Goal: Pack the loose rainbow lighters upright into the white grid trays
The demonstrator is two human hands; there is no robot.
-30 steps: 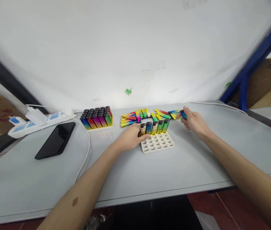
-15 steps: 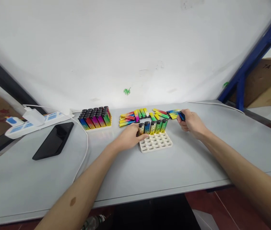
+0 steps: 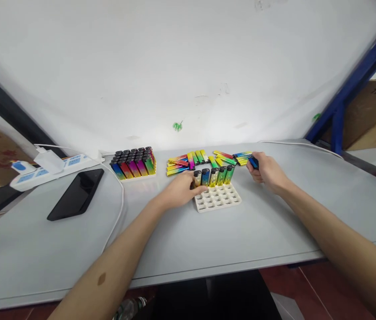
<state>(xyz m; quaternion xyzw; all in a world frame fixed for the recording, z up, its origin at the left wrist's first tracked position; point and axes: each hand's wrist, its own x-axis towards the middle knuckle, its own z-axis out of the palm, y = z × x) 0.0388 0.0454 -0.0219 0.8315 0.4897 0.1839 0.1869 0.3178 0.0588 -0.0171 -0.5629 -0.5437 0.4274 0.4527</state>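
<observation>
A white tray with rows of slots (image 3: 218, 198) lies on the table, its back row holding several upright lighters (image 3: 213, 177) in gold, blue and green. At the tray's left edge, my left hand (image 3: 184, 190) grips the corner, thumb in front and fingers mostly hidden behind. My right hand (image 3: 265, 170) is closed around a blue lighter (image 3: 253, 162) with a dark top, apart from the tray on the right. Behind the tray are loose shiny lighters (image 3: 178, 165) in mixed colours, lying flat near the wall.
Another tray, full of upright lighters (image 3: 133, 163), stands at the back left. A black phone (image 3: 76, 194) lies left of a white cable (image 3: 120, 209). The power strip (image 3: 74, 165) with plugged-in chargers sits at the far left. A white wall (image 3: 188, 80) rises behind the table.
The whole view has shifted slightly. Both hands keep nearly the same places, the left at the tray and the right still closed around the blue lighter.
</observation>
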